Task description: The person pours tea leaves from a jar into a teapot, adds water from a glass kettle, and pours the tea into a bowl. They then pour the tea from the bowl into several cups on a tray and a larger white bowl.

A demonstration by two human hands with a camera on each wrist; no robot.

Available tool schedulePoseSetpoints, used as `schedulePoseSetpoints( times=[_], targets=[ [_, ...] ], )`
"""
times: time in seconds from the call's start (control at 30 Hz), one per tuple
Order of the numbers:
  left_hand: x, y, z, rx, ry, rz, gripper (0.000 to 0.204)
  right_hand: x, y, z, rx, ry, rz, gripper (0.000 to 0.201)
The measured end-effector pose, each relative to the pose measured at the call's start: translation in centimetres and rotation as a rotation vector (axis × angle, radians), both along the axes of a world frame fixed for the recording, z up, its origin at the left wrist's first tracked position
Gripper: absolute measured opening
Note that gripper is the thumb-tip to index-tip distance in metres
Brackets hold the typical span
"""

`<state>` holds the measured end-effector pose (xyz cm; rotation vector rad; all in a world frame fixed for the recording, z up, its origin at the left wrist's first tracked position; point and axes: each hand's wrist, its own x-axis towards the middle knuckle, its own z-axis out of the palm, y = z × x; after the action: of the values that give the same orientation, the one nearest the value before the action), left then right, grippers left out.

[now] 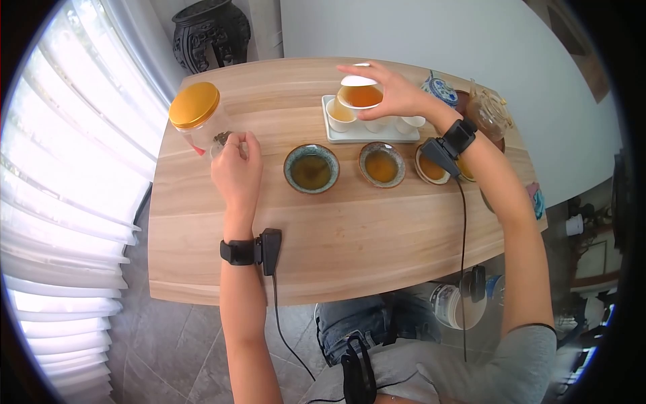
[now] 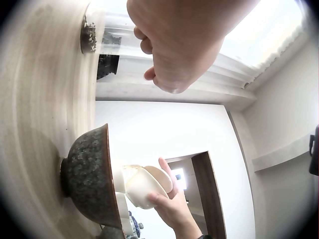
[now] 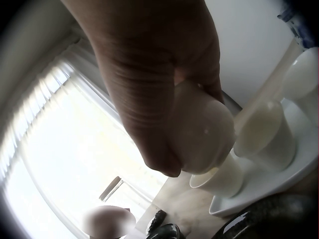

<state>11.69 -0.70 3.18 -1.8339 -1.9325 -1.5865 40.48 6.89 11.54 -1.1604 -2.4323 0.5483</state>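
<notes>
Closest to the right wrist camera, the right hand has its grip around a smooth, rounded white bowl and its white lid, above small white cups on a glossy white tray. Amber liquid shows inside. Left hand: fingers curled, nothing visibly held, beside a clear gold-lidded jar. Speckled blue-green bowl holds brown liquid on the wood-grain table.
</notes>
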Motion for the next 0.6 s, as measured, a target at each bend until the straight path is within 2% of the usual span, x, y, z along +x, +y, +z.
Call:
schedulePoseSetpoints(
  times=[0.6],
  targets=[
    [0.1,0.1,-0.2,0.034,-0.014,-0.001,0.018,-0.4,0.5,4.3,-0.007,-0.156,0.004,0.077]
  ],
)
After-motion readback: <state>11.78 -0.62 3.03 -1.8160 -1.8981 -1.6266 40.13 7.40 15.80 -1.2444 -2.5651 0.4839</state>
